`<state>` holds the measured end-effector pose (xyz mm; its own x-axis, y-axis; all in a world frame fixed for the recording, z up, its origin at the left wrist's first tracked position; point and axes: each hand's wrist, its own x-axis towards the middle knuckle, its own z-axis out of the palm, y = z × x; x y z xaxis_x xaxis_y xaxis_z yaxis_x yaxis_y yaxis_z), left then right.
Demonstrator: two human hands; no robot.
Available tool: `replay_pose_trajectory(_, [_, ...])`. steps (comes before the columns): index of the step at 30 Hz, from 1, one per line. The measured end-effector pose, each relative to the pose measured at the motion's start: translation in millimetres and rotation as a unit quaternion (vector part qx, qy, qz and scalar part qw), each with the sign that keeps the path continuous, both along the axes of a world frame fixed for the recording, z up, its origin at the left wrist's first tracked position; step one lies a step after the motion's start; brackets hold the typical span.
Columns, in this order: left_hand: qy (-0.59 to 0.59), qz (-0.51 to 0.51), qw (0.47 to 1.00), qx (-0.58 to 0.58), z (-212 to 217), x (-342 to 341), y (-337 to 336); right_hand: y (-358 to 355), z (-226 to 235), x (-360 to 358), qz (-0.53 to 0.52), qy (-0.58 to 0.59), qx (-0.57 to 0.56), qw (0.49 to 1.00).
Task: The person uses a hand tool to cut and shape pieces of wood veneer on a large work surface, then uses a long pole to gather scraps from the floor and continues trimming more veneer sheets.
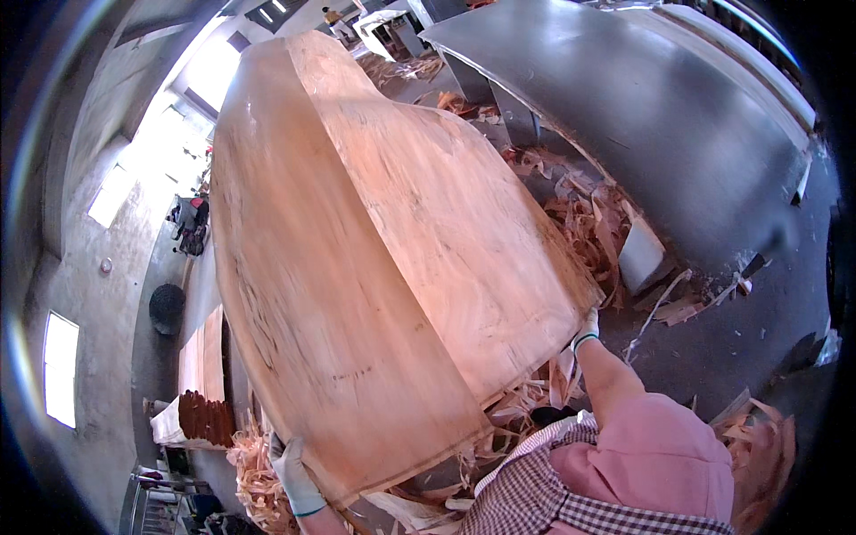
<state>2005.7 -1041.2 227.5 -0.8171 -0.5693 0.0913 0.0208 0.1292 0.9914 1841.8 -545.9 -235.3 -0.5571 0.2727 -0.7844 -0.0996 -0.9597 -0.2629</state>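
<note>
Two gloved hands carry one large wood veneer sheet (357, 241), which fills the centre of the frame. Its long axis runs from the lower centre up toward the upper left, away from the person, and the sheet bows along a crease. The left hand (292, 473), at lower left, is closed on the sheet's near corner, fingers wrapped under the edge. The right hand (587, 328), at centre right, grips the right edge with the arm extended upward; its fingers are mostly hidden behind the sheet. Both hands sit at the near end. Veneer scraps (593, 227) litter the floor beside a grey metal table (660, 116) at upper right.
</note>
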Motion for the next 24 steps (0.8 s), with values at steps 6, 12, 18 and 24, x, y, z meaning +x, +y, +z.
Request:
replay_pose_trajectory(6, [-0.012,-0.005,0.999,0.035,-42,-30,-121,-59,57,-19,0.079,-0.118,0.274,0.951])
replay_pose_trajectory(12, [-0.037,-0.052,0.998,0.004,-96,-74,-263,-155,136,8,0.087,0.025,0.453,0.887])
replay_pose_trajectory(18, [-0.02,-0.068,0.997,-0.018,-146,-109,-345,-272,154,36,0.188,0.078,0.455,0.867])
replay_pose_trajectory(24, [-0.054,-0.049,0.994,-0.076,-192,-140,-376,-344,85,24,0.251,-0.13,0.54,0.792])
